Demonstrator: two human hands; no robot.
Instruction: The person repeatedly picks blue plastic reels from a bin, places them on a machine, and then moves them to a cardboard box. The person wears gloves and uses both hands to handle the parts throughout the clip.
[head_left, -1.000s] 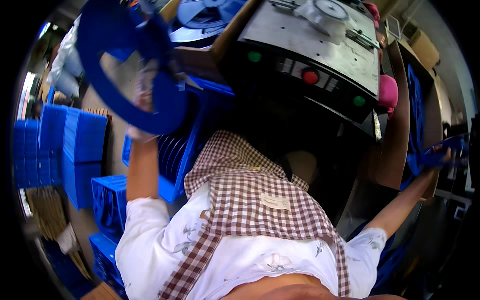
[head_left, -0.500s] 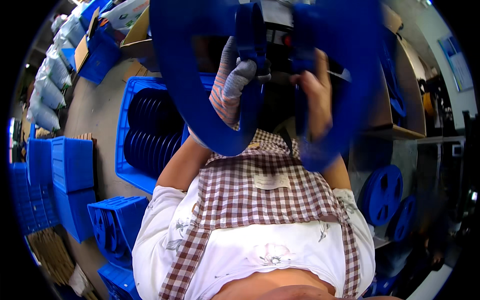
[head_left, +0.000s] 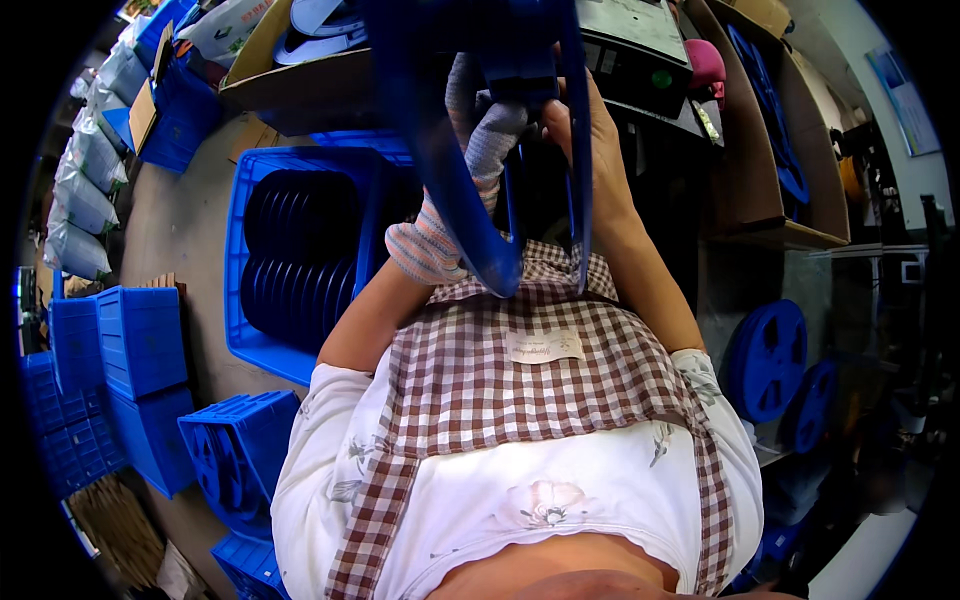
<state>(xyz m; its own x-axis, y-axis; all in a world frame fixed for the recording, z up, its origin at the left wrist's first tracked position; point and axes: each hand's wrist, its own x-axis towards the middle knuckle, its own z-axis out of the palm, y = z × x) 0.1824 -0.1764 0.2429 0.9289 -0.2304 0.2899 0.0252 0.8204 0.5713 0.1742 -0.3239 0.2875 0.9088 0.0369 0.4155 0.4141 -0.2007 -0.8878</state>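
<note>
Two blue plastic reel halves meet at their hubs in front of my chest: the left flange (head_left: 420,100) faces me at a slant, and the right flange (head_left: 578,190) stands almost edge-on. My left hand (head_left: 490,145), in a grey striped knit glove, curls its fingers around the left half close to the hub. Bare and with the thumb near the hub, my right hand (head_left: 600,150) grips the right half from its outer side. Whether the hubs are fully locked together cannot be seen.
A blue crate (head_left: 240,300) at left holds rows of black discs. Cardboard boxes stand at far left (head_left: 260,95) and right (head_left: 800,235), with blue reel parts inside. A dark machine (head_left: 640,60) is ahead. More blue reels (head_left: 768,360) stand at right; stacked blue bins (head_left: 140,340) at left.
The two reel halves, apart before, have come together at the hubs. My right hand has moved left toward my left hand, and the right flange has turned nearly edge-on.
</note>
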